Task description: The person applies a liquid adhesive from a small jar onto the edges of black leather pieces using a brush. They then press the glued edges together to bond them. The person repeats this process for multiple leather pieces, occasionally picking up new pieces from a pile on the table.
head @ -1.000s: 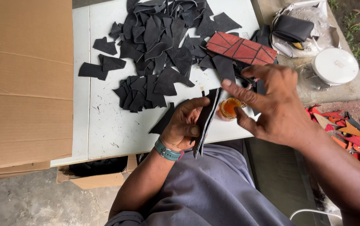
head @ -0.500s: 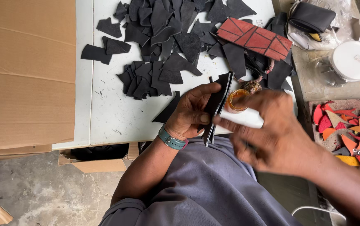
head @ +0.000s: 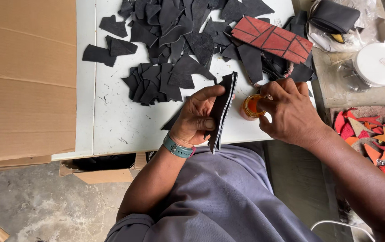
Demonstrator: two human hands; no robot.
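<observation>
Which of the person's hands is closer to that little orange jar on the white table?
The right hand: its fingers are on the small orange jar. The left hand is just left of the jar, apart from it, holding a folded black leather piece.

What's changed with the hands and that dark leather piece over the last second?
The right hand drew back from over the dark leather piece and now rests at the small orange pot on the white table. The left hand keeps its grip on the piece, held edge-up. The heap of black scraps and the red patterned strip lie as before.
</observation>
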